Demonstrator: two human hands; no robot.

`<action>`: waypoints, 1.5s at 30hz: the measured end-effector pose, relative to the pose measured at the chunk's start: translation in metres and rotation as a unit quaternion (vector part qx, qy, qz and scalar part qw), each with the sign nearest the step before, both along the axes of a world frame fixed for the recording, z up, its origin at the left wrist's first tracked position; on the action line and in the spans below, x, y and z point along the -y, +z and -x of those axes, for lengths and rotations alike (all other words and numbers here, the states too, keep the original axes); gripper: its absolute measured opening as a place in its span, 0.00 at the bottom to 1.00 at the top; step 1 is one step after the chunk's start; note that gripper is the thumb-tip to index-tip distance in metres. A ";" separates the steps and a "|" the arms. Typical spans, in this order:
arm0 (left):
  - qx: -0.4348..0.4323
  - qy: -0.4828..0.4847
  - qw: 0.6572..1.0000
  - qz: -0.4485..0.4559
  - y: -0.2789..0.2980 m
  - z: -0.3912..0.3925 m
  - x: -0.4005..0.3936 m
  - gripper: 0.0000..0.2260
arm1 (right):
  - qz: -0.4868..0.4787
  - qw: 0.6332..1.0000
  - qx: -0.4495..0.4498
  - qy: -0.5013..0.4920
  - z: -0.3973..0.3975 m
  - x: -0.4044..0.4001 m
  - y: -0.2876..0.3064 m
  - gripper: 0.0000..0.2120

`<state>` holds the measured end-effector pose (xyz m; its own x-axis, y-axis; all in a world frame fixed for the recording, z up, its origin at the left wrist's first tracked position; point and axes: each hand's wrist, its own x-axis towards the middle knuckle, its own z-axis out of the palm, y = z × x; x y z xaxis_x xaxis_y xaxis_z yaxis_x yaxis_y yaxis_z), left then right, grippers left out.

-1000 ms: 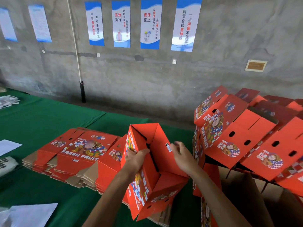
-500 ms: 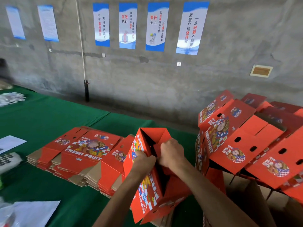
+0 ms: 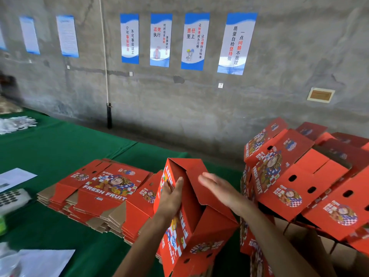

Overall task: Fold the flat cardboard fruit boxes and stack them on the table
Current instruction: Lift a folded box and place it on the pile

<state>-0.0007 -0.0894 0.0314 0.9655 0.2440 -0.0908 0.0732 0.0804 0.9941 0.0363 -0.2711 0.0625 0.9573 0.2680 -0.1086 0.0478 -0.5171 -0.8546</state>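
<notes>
A red fruit box (image 3: 201, 234), partly folded, stands tilted in front of me with its end flaps turned inward. My left hand (image 3: 169, 196) grips its left wall near the top, thumb on the inner side. My right hand (image 3: 217, 188) is flat with straight fingers, lying on the folded-in flap on the right side. A stack of flat red boxes (image 3: 103, 190) printed FRESH FRUIT lies on the green table (image 3: 60, 148) to the left. A pile of folded red boxes (image 3: 295, 184) rises at the right.
White paper sheets (image 3: 46, 260) lie at the lower left, with another sheet (image 3: 14, 176) and a dotted tray (image 3: 10, 198) at the left edge. A white heap (image 3: 16, 122) sits far left. The concrete wall with blue posters (image 3: 195, 41) stands behind the table.
My right hand was curled inside the box's open end half a second ago; it has come out and now lies flat on the flap. The end flaps have folded inward. The view has tilted.
</notes>
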 end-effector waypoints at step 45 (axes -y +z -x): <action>0.200 -0.061 0.972 0.111 0.028 0.018 -0.015 0.36 | -0.387 0.872 -0.070 -0.290 0.015 -0.003 -0.036 0.20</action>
